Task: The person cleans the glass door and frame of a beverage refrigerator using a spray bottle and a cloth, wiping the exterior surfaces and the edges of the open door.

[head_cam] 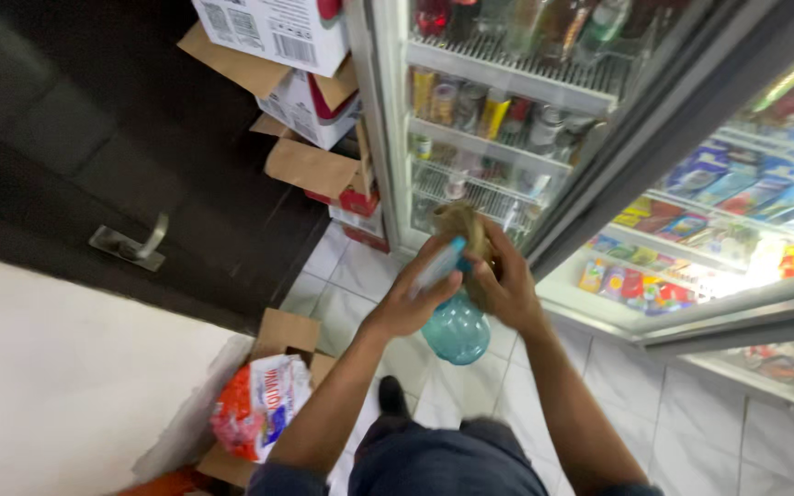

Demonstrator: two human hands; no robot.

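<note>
Your left hand wraps the head of a teal spray bottle, keeping it upright, while your right hand clutches a brownish cloth before the open fridge.

White cardboard boxes with red panels are stacked at upper left beside the fridge. A red-and-white plastic packet lies in an open brown carton on the floor; colourful packets fill the right-hand fridge shelves

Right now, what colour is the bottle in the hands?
Translucent teal-blue bottle, seen best in the head view.
</note>
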